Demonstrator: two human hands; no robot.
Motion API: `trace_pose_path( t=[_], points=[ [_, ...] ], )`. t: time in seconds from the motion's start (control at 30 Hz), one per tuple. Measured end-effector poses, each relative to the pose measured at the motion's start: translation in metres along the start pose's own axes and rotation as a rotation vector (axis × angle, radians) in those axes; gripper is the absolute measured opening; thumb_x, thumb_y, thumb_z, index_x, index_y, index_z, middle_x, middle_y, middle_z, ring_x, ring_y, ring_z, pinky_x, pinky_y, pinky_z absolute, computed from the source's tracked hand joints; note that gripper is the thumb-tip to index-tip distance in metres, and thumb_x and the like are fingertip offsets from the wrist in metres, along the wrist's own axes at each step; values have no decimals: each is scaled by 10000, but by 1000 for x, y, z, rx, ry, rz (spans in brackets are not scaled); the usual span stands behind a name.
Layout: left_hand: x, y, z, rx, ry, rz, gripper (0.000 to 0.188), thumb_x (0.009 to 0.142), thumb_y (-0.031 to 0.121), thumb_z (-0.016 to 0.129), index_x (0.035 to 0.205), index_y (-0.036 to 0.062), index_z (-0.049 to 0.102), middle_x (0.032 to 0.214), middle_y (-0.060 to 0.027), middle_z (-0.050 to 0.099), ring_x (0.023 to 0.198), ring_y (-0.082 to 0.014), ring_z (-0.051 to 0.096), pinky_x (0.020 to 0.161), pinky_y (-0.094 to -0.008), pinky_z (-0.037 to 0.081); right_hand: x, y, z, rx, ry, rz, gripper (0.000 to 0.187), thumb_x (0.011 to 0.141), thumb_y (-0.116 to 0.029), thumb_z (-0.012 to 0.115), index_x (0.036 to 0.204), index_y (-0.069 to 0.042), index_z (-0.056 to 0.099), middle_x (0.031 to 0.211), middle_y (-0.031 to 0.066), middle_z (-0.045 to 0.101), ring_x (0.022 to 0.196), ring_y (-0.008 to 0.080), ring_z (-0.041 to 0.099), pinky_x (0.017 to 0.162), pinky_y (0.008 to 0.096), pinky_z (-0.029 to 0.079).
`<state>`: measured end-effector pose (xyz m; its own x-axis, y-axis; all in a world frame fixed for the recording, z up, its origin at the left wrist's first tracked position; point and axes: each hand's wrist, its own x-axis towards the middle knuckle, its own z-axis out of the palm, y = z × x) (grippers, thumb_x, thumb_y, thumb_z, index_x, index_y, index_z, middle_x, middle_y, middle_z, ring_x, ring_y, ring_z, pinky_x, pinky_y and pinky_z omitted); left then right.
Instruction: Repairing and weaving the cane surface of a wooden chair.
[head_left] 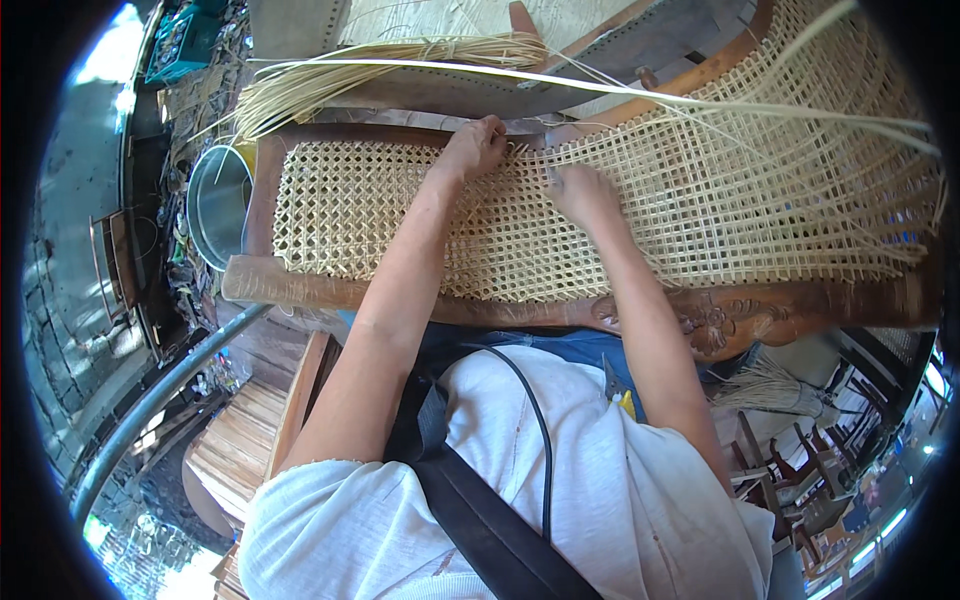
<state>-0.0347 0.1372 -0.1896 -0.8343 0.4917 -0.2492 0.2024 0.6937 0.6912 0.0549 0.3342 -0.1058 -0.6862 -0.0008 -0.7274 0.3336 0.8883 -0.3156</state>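
So your one view here is the left fisheye on your head, looking down past your shirt (pixel 615 450) with its centre falling below your fingers (pixel 492 128). It's close enough that your forearms (pixel 398 280) loom large on the near side of the fingers, yet wide enough to catch the teal crate (pixel 183 47) far off to their left.

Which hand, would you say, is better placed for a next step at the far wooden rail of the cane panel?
Probably the left hand: it reaches the far wooden rail, while the right hand is short of it, over the cane panel.
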Motion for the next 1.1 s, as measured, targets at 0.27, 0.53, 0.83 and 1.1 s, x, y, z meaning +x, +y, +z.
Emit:
trace_pose_path(
  t=[0.27, 0.53, 0.83, 1.1],
  points=[
    [-4, 2, 0, -14, -10, 33, 224, 859, 190, 610, 994, 43, 713, 890, -195, 710, 844, -355, 684, 774, -414, 530, -21, 2, 26, -147, 211, -66, 244, 898, -21, 544, 1104, 37, 661, 1133, 251, 614, 939, 326, 682, 813, 424, 545],
    [-2, 5, 1, -15, -5, 54, 217, 835, 161, 582, 938, 19, 710, 802, -200, 697, 747, -326, 685, 727, -402, 531, -19, 15, 30, -271, 339, -137, 252, 887, -29, 539, 1091, 69, 650, 1108, 247, 629, 1002, 341, 657, 843, 434, 550],
    [1, -1, 1, 6, -49, 30, 231, 844, 220, 564, 980, 90, 698, 942, -206, 687, 902, -400, 655, 790, -446, 530, -17, -6, 8, -251, 36, -39, 381, 896, -3, 451, 1251, 118, 518, 1034, 275, 655, 992, 357, 668, 905, 432, 542],
    [1, -1, -1, -4, -61, 80, 238, 847, 207, 567, 977, 49, 688, 890, -217, 689, 835, -380, 662, 758, -432, 528, -56, 11, -10, -210, -7, -7, 464, 845, 80, 460, 1305, 145, 461, 923, 271, 678, 895, 353, 694, 827, 458, 551]
  ],
)
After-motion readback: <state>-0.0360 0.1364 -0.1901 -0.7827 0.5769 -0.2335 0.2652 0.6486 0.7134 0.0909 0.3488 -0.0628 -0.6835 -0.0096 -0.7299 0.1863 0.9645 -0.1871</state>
